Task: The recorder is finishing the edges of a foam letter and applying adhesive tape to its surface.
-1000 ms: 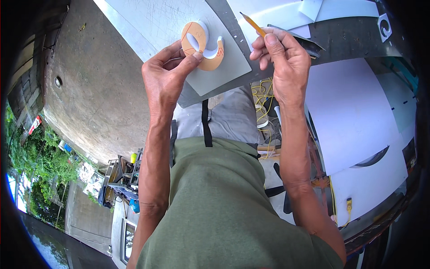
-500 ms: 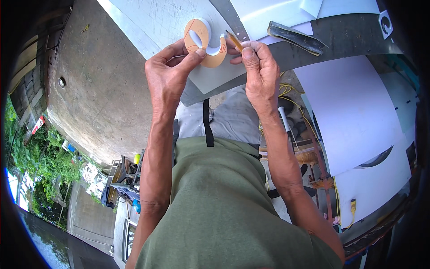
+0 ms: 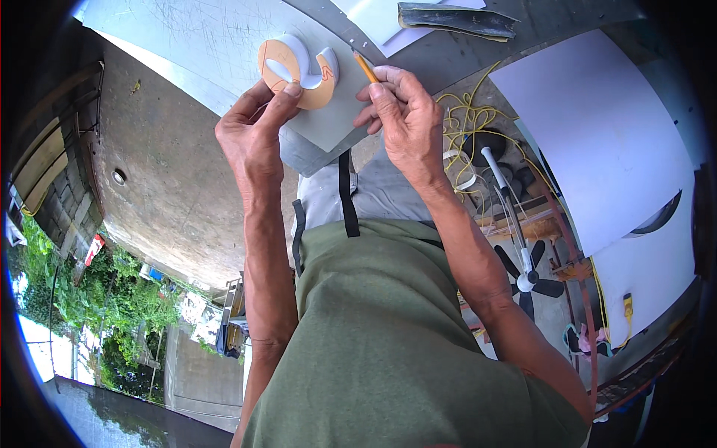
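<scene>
My left hand [image 3: 258, 145] pinches a thick, curled cut-out piece [image 3: 320, 95] between thumb and fingers at its lower left. The piece has a tan face with red marks, white side walls, a slit-like opening and a hooked free end. It is held over a grey sheet [image 3: 321, 131] at the table's corner. To the right, my right hand [image 3: 407, 123] grips a yellow pencil [image 3: 365, 67] between thumb and index finger, its point directed up and left. The other fingers are loosely bent. A gap separates the pencil from the piece.
A dark, bent strip [image 3: 457, 21] lies on white sheets on the table's far side. Large white panels [image 3: 582, 134] stand at the right. Below them are a tangled yellow cord [image 3: 472, 118] and a fan [image 3: 526, 281]. Concrete floor [image 3: 164, 164] stretches to the left.
My right hand has drawn back from the piece's hooked end, taking the pencil with it. My left hand keeps its hold. The whole view has shifted, showing more of the fan.
</scene>
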The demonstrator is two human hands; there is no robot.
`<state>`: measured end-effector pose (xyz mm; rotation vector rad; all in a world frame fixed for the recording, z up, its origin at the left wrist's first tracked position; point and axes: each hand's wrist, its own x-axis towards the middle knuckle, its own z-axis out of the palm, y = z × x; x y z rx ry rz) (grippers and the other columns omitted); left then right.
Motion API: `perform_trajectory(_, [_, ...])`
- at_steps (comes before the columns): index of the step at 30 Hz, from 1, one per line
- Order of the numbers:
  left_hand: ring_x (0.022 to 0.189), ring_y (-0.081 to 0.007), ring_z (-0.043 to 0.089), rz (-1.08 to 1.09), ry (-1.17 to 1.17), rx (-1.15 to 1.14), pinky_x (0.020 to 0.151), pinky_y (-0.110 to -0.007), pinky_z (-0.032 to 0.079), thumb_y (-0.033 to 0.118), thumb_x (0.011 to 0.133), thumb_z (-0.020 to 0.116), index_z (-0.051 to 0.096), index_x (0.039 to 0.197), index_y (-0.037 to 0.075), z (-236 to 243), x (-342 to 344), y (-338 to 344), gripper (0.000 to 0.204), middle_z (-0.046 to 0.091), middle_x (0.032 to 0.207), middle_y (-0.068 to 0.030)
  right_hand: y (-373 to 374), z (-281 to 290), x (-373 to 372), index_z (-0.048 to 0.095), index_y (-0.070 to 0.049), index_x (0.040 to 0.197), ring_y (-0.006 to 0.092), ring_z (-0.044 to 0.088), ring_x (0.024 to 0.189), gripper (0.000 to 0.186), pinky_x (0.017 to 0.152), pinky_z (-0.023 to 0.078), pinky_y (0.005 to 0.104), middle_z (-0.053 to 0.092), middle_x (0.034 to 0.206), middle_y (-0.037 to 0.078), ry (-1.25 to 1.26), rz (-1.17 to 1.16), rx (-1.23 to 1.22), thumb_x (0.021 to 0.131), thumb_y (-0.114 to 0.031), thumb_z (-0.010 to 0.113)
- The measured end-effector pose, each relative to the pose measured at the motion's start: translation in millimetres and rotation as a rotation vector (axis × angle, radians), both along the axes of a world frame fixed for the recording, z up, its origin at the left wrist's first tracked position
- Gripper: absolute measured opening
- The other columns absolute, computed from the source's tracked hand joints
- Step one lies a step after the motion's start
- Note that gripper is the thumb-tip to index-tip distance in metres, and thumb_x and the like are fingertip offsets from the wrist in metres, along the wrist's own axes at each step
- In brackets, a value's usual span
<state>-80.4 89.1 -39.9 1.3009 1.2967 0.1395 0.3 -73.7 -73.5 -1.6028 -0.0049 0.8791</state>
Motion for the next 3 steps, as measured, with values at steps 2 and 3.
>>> perform_trajectory(2, [0.089,-0.0226,0.073,-0.012,0.006,0.004,0.081,-0.033,0.061,0.015,0.083,0.081,0.07,0.114,-0.011,-0.9,0.9,-0.2,0.041,0.074,0.097,-0.0177,-2.0,-2.9,-2.5,0.059,0.004,0.124,0.0166,0.073,0.066,0.027,0.056,0.055,0.0265,0.073,0.087,0.011,-0.032,0.019,0.003,0.103,-0.013,0.058])
perform_trajectory(3, [0.089,-0.023,0.073,-0.011,0.009,0.007,0.082,-0.034,0.061,0.015,0.083,0.081,0.071,0.114,-0.01,-0.8,1.2,-0.6,0.041,0.074,0.097,-0.0178,-3.5,-5.5,-2.2,0.058,0.004,0.126,0.0171,0.073,0.066,0.029,0.057,0.056,0.0266,0.073,0.089,0.011,-0.058,0.039,0.002,0.103,-0.013,0.058])
